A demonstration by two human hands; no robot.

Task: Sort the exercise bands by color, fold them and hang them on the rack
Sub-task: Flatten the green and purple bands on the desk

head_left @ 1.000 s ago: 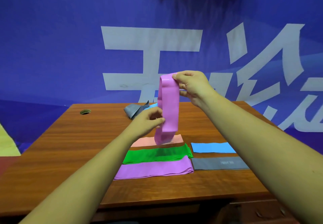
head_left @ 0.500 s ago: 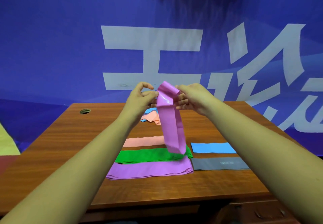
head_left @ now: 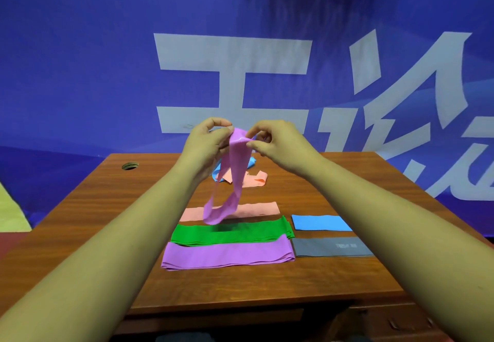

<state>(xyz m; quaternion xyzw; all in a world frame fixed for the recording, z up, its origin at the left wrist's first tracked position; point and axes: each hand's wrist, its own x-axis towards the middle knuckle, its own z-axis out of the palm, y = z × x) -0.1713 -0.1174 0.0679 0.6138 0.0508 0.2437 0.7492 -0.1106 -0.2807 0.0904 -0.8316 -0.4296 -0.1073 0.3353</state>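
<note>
Your left hand (head_left: 208, 141) and your right hand (head_left: 275, 141) meet above the brown wooden table (head_left: 80, 221). Each pinches the top end of a thin purple rubber exercise band (head_left: 235, 170) between thumb and forefinger. The band hangs from your fingers as a loose, twisted loop, and its lower bend dangles over the flat folded pink band (head_left: 256, 209). Nearer you lie a folded green band (head_left: 230, 233) and then a folded purple band (head_left: 227, 256), their edges touching. To their right sit a folded light-blue band (head_left: 319, 222) and, closer to you, a folded grey band (head_left: 331, 246). Behind the hanging loop, toward the far edge, is a loose heap of pink and blue bands (head_left: 254, 178).
</note>
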